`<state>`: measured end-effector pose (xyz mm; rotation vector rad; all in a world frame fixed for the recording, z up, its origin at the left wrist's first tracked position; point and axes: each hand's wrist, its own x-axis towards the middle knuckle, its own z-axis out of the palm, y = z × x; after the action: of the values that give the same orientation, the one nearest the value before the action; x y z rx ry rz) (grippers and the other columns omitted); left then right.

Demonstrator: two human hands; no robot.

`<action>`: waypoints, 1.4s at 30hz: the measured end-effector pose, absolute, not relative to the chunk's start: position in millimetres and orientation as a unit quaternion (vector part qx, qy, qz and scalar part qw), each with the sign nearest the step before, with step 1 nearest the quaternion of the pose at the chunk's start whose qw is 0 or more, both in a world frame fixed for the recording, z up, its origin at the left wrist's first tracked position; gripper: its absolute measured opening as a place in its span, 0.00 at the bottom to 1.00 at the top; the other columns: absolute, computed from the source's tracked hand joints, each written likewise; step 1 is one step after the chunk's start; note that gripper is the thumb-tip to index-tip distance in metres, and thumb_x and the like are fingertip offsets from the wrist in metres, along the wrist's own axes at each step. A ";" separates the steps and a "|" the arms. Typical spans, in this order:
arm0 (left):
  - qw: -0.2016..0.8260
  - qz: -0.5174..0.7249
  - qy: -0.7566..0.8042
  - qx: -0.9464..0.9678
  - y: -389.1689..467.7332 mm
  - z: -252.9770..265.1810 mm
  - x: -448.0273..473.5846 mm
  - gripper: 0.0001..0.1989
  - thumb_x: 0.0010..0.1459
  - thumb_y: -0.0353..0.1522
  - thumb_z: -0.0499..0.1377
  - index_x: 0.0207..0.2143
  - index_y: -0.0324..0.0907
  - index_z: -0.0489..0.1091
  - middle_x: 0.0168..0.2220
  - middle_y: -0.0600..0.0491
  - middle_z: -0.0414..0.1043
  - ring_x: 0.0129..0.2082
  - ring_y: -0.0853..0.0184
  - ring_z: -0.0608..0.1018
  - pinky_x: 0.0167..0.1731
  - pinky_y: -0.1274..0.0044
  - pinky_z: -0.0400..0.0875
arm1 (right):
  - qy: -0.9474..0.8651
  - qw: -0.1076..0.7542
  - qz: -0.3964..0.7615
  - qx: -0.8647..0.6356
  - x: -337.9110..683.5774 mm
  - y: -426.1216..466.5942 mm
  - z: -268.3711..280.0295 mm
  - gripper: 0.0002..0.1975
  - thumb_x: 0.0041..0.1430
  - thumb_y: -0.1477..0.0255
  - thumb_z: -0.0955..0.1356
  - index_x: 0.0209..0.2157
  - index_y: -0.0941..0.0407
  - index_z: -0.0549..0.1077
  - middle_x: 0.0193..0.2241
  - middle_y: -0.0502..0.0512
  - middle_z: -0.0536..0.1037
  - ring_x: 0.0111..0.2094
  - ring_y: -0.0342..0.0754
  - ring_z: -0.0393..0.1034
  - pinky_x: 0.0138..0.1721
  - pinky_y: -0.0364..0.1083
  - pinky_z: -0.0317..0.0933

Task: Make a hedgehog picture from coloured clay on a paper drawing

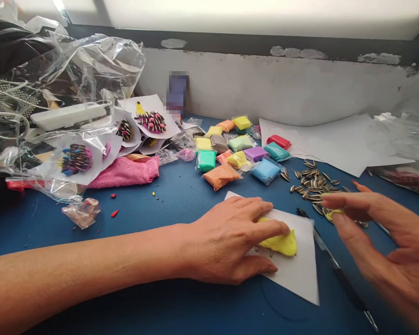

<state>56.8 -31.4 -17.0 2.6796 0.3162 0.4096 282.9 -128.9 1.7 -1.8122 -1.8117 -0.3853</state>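
Observation:
My left hand (230, 239) lies over a white paper card (303, 274), its fingers spread, with the index finger on a flattened yellow clay shape (281, 243). Small drawn lines show on the card below the clay. To the right, my right hand (380, 242) is raised beside the card, thumb and finger pinched on a small piece of yellow clay (334, 214). Just behind those fingertips is a pile of striped sunflower seeds (312, 186). A pen (338, 270) lies between the card and my right hand.
Wrapped clay blocks, including an orange one (222, 177) and a blue one (266, 171), lie behind the card. White paper sheets (321, 139) rest at the back right. On the left are a pink cloth (129, 172), plastic bags (101, 60) and seed-covered clay figures (150, 121).

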 end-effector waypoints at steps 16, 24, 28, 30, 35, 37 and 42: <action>0.301 0.170 0.174 0.922 -44.5 -18.9 55.4 0.38 0.59 0.40 0.61 0.66 0.32 0.51 0.67 0.35 0.53 0.67 0.52 0.58 0.63 0.61 0.57 | -0.631 0.348 0.173 -0.671 261.2 -133.7 8.9 0.12 0.57 0.55 0.68 0.30 0.48 0.76 0.18 0.46 0.76 0.17 0.45 0.69 0.13 0.41 0.61; 0.338 0.283 0.198 0.876 -37.7 -2.4 45.3 0.24 0.61 0.35 0.60 0.57 0.35 0.65 0.61 0.41 0.64 0.62 0.62 0.65 0.63 0.68 0.59 | -0.653 0.329 0.202 -0.652 254.1 -128.2 10.4 0.12 0.59 0.57 0.67 0.35 0.46 0.80 0.31 0.48 0.82 0.33 0.48 0.80 0.29 0.39 0.73; 0.390 0.325 0.195 0.839 -37.8 4.2 45.5 0.14 0.60 0.28 0.59 0.48 0.35 0.71 0.49 0.45 0.73 0.50 0.64 0.73 0.55 0.71 0.66 | -0.645 0.360 0.208 -0.641 241.6 -126.5 12.4 0.12 0.57 0.58 0.68 0.38 0.47 0.80 0.36 0.51 0.83 0.39 0.50 0.80 0.32 0.40 0.74; 0.455 0.308 0.217 0.807 -39.4 7.9 45.8 0.12 0.61 0.28 0.57 0.46 0.36 0.73 0.41 0.48 0.75 0.41 0.67 0.74 0.45 0.74 0.71 | -0.640 0.363 0.220 -0.640 239.2 -125.1 14.8 0.13 0.56 0.58 0.69 0.40 0.49 0.79 0.33 0.51 0.83 0.34 0.49 0.80 0.30 0.41 0.74; 0.657 0.203 0.231 0.688 -38.7 16.1 44.8 0.17 0.62 0.41 0.59 0.45 0.36 0.73 0.34 0.52 0.71 0.29 0.72 0.70 0.29 0.79 0.67 | -0.676 0.328 0.207 -0.627 239.1 -117.6 24.5 0.13 0.57 0.57 0.70 0.37 0.50 0.77 0.26 0.50 0.79 0.23 0.47 0.75 0.20 0.42 0.70; 0.709 0.181 0.211 0.648 -35.1 16.1 43.6 0.19 0.60 0.44 0.61 0.38 0.35 0.73 0.32 0.53 0.70 0.28 0.74 0.70 0.28 0.80 0.67 | -0.704 0.321 0.165 -0.612 235.0 -115.0 26.2 0.11 0.58 0.58 0.69 0.36 0.50 0.77 0.26 0.50 0.79 0.25 0.46 0.75 0.22 0.42 0.69; 0.735 0.159 0.201 0.628 -27.1 11.5 40.2 0.19 0.60 0.45 0.62 0.31 0.35 0.71 0.31 0.55 0.72 0.25 0.77 0.73 0.23 0.83 0.60 | -0.707 0.369 0.130 -0.589 218.3 -117.3 18.0 0.09 0.60 0.60 0.69 0.37 0.49 0.77 0.28 0.48 0.78 0.28 0.45 0.74 0.26 0.42 0.68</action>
<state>40.2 -27.1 11.5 1.3801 0.4425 0.3501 218.3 -117.3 18.0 -1.5112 -1.8153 0.3332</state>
